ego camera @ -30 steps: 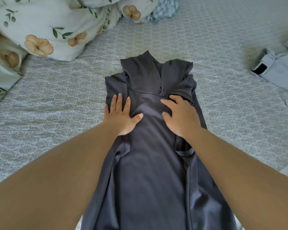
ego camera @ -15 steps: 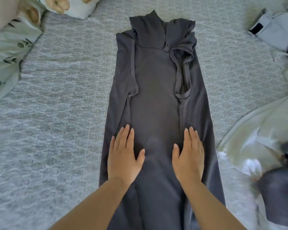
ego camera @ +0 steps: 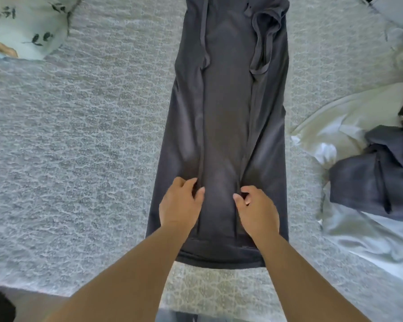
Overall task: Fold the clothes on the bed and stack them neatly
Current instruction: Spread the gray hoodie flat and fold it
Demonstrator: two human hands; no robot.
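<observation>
A long dark grey garment [ego camera: 226,108] lies lengthwise on the bed [ego camera: 79,147], its sides folded inward into a narrow strip and its hem near me. My left hand [ego camera: 179,205] rests on the left folded edge close to the hem, fingers curled and pinching the cloth. My right hand [ego camera: 256,210] sits on the right folded edge at the same height, its fingers also curled into the fabric. The garment's far end runs out of the top of the frame.
A pile of clothes lies at the right: a pale satin piece [ego camera: 349,126] with a dark blue garment [ego camera: 377,177] on it. A floral pillow [ego camera: 26,24] sits at the top left. A pale grey item [ego camera: 391,10] shows at the top right.
Both hands have slid down the garment toward the hem, from flat and pressing to curled into the fabric. The view has tipped downward, so the hem now shows.
</observation>
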